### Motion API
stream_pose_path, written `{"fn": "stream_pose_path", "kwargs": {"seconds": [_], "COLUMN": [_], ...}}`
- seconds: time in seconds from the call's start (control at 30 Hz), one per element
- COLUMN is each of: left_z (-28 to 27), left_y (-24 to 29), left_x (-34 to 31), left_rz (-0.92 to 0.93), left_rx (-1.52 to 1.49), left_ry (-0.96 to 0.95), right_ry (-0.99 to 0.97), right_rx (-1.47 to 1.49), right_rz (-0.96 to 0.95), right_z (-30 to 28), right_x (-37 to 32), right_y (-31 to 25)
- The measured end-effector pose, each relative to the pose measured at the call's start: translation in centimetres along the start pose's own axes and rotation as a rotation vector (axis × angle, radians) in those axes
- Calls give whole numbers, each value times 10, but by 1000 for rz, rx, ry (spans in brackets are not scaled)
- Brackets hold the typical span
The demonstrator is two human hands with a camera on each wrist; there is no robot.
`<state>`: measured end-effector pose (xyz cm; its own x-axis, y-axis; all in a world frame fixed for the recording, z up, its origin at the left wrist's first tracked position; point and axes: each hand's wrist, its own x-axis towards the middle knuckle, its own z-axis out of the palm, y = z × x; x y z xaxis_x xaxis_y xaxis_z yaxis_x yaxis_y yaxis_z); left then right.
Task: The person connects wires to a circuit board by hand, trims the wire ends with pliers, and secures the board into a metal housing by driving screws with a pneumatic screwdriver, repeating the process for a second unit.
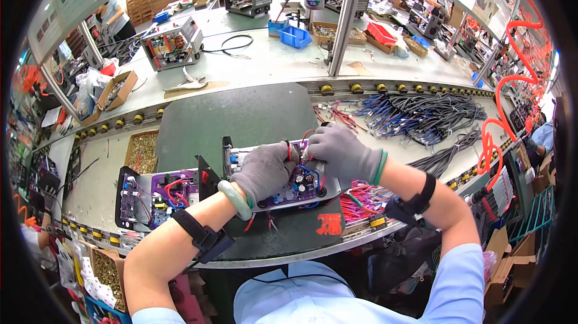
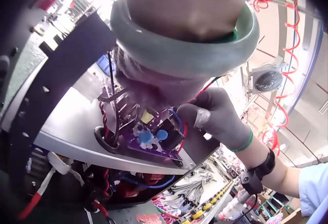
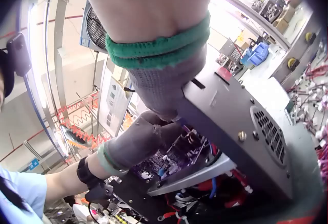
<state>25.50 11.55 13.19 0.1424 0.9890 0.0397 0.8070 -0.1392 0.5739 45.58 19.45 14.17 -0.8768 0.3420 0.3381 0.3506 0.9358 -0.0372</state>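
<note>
Head view, clock centred on the circuit-board chassis (image 1: 308,196), 12 = far side. Chassis sits on the bench mat (image 1: 241,110); left hand (image 1: 265,170) over its 9–10 side, right hand (image 1: 343,152) at 1–2. Second chassis (image 1: 162,194) at 9, just beside. Parts tray (image 1: 141,146) at 9–10, behind the second chassis. Short-wire pile (image 1: 364,199) at 3–4, near. Cable bundle (image 1: 415,116) at 2; coiled hose (image 1: 509,59) hangs beyond it, same bearing.

Far bench (image 1: 265,56), across the roller rail (image 1: 403,88): open-sided machine (image 1: 171,46) at 10–11, plastic bin (image 1: 295,37) at 12, frame post (image 1: 346,29) between 12 and 1, parts bin (image 1: 381,34) at 1. Parts carton (image 1: 108,273) at 8, well apart.
</note>
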Motion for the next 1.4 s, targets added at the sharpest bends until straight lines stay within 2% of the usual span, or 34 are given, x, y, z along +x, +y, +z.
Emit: {"fn": "stream_pose_path", "kwargs": {"seconds": [0.03,0.07,0.17,0.23,0.3,0.33,0.37,0.43,0.47,0.57,0.6,0.63,0.7,0.73,0.77,0.83,0.87,1.0,1.07,1.17,1.3,1.37,1.4], "left_z": [1,-2,-9,-1,-2,-2,-3,-6,-8,-16,-20,-17,-16,-16,-15,-11,-11,-7,-8,-9,-9,-1,2], "left_y": [-2,0,8,-4,-6,-5,-4,0,3,9,16,14,6,1,-1,-5,-4,-12,-15,-15,-10,-8,-3], "left_x": [0,2,-3,0,3,3,3,3,2,1,1,0,5,6,8,13,14,19,23,22,19,17,16], "left_rz": [-17,-32,-51,13,95,10,4,-37,-51,-60,-85,-81,-91,-113,-113,-89,-47,-66,-124,-110,-114,-54,95], "left_rx": [-27,-52,80,27,107,61,54,114,125,101,107,110,-16,-129,-123,-149,-105,-206,-321,-275,-358,-296,-34], "left_ry": [-29,-56,-67,-23,-18,-59,-61,-84,-95,-112,-128,-132,-79,-68,-64,-39,-51,-121,-144,-181,-173,-142,-34], "right_ry": [-100,-97,-195,-237,-257,-202,-210,-340,-312,-282,-188,-186,-23,125,132,277,320,340,395,405,417,422,433], "right_rx": [-67,-151,-303,-294,-196,-146,-142,-192,-251,-240,-218,-218,145,309,309,627,673,663,706,705,774,757,717], "right_rz": [-98,-156,-98,-122,-61,-31,-34,-79,-147,-139,-144,-138,53,127,123,356,334,347,295,274,284,307,275], "right_z": [-3,-3,-6,-6,-1,-1,-3,-9,-5,0,3,9,11,11,9,6,7,13,17,19,17,17,17], "right_x": [2,4,6,5,4,3,5,13,15,17,13,6,1,-4,-5,-7,-8,-10,-10,-12,-12,-11,-10], "right_y": [3,0,-19,-23,-22,-15,-17,-23,-27,-26,-24,-21,-13,-14,-18,-22,-20,-16,-13,-11,-13,-13,-12]}}
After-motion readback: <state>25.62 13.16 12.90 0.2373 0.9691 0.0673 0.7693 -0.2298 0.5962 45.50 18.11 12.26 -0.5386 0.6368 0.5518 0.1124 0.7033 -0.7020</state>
